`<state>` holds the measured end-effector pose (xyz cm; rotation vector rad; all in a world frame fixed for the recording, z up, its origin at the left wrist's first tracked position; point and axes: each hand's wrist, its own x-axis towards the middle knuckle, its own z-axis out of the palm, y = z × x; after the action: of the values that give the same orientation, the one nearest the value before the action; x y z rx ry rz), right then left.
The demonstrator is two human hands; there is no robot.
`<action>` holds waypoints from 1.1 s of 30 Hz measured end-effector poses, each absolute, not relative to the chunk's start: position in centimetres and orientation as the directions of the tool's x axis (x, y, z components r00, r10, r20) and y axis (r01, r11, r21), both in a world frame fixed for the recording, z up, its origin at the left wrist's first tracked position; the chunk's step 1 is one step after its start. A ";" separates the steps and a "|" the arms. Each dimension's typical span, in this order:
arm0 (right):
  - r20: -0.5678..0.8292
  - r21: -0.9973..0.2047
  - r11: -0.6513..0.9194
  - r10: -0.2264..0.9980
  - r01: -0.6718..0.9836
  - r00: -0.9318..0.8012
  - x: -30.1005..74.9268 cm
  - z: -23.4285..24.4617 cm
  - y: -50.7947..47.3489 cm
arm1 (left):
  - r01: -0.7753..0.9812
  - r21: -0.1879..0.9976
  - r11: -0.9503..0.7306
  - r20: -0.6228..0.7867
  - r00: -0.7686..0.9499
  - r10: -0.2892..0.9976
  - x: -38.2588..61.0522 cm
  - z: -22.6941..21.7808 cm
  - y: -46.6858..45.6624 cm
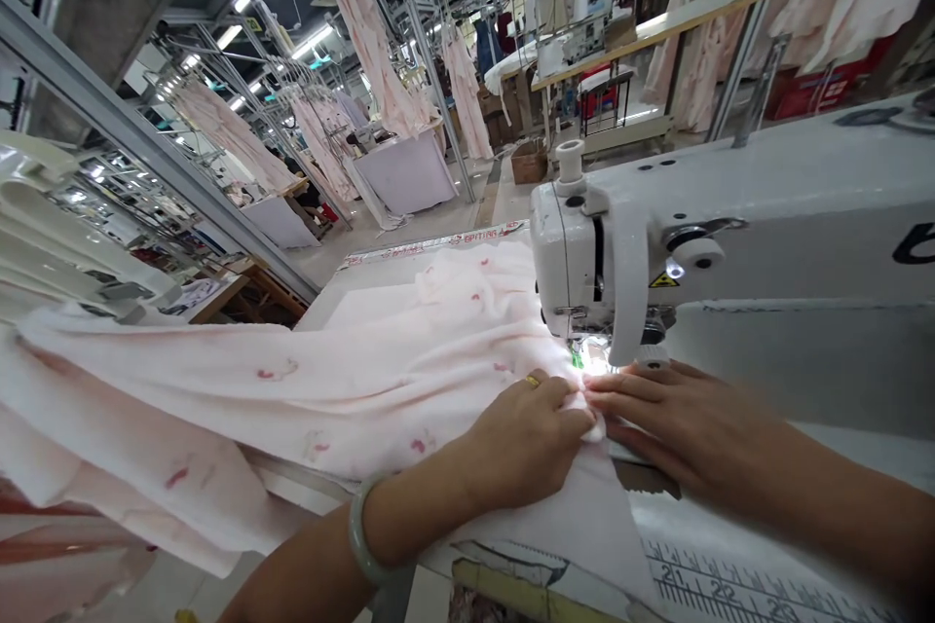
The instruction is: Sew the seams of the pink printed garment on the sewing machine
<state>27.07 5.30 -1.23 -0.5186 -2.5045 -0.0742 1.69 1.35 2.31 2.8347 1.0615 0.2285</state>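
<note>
Pale pink fabric point(328, 380) with small red marks lies spread over the sewing table and hangs off its left side. My left hand point(530, 438), with a ring and a green bangle at the wrist, pinches a fold of this fabric just before the needle area. My right hand point(672, 423) lies flat beside it, fingers stretched out and pressing the cloth edge on the machine bed. The white sewing machine point(730, 234) stands right behind both hands, its lit presser foot point(584, 358) just above my fingertips.
A printed ruler scale point(701, 584) runs along the table's near edge. More pink garments point(365, 29) hang from overhead rails. Other work tables point(405, 170) and machines stand further back across an aisle. White plastic parts point(44, 224) sit at the far left.
</note>
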 end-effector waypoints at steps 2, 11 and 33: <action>0.548 -0.015 0.921 0.333 0.389 -0.767 27.0 -1.2 5.2 | 0.644 0.167 -0.746 0.102 0.742 0.663 1.7 2.0 1.5; 0.593 -0.075 0.880 0.418 0.470 -0.688 27.9 -2.9 6.1 | 0.667 0.094 -0.739 0.069 0.736 0.673 2.4 1.6 4.2; 0.643 0.082 0.899 0.282 0.430 -0.712 26.7 -1.2 5.0 | 0.767 0.267 -0.584 0.306 0.507 0.806 1.9 1.2 3.6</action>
<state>26.74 5.05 -1.18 -0.5080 -2.4059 -0.2976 1.92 3.64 1.15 2.6421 1.3835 0.6158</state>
